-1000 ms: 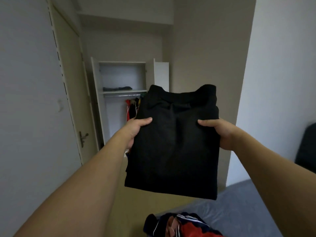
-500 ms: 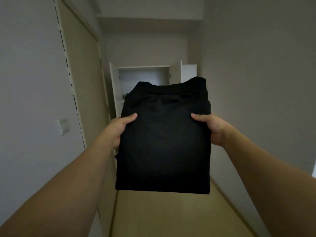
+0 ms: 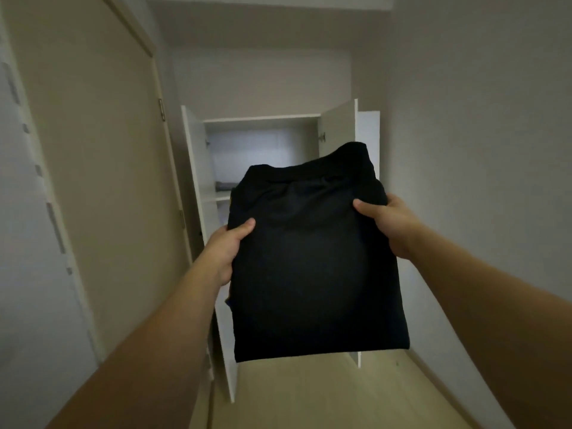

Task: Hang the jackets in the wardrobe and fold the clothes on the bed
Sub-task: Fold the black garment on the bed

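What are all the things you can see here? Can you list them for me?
folded garment: one, black, held up in the middle, in front of the wardrobe
wardrobe: one, white, straight ahead, doors open
folded cloth: one, grey, on the wardrobe shelf
door: one, beige, on the left wall, closed
floor: light wood, below
left hand: one, grips the garment's left edge
right hand: one, grips the garment's right edge
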### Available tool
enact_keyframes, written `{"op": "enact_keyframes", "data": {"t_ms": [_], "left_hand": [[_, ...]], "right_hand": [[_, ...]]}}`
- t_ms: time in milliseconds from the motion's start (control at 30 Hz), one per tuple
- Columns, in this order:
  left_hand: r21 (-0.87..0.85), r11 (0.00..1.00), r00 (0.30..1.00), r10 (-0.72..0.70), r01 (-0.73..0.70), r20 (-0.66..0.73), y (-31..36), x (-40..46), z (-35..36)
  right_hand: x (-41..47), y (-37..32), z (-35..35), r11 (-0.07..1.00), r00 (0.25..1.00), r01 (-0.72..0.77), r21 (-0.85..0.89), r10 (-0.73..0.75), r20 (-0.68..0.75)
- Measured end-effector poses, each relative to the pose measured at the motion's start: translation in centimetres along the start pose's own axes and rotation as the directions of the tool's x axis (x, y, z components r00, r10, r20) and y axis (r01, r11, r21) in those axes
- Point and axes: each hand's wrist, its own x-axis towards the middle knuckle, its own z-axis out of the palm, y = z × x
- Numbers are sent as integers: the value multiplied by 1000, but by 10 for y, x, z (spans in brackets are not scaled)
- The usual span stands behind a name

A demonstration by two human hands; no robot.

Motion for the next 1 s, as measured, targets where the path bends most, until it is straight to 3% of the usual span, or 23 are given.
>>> {"op": "enact_keyframes", "data": {"t_ms": [200, 467, 800, 1000], "left_hand": [[38, 999, 1000, -1, 1, 3, -42, 163, 12], [31, 997, 995, -77, 75, 65, -33, 356, 9], [-59, 991, 993, -119, 118, -17, -47, 649, -50], [-147, 986, 987, -98, 79, -129, -32, 813, -73]], "right_hand": [[167, 77, 29, 986, 999, 20, -167, -27, -42], [387, 126, 94, 991, 991, -76, -108, 63, -122], [680, 196, 225, 986, 997, -47, -159, 37, -64], [849, 204, 303, 949, 998, 51, -311, -58, -14]]}}
